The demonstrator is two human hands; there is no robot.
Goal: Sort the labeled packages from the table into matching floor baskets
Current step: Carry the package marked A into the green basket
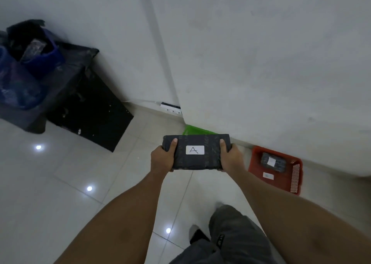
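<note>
I hold a dark wrapped package (208, 153) with a white label marked "A" out in front of me, above the floor. My left hand (162, 157) grips its left end and my right hand (230, 156) grips its right end, thumbs on top. Just beyond the package a green basket (195, 129) lies on the floor by the wall, mostly hidden by the package. To the right a red basket (258, 164) sits on the floor with a white tag and one dark labeled package (273, 162) inside.
A white wall (261, 53) runs close behind the baskets. At the left stands a black box (88, 111) with dark blue bags (18, 87) piled on it. A white power strip (170, 107) lies at the wall's foot. My leg (230, 233) is below.
</note>
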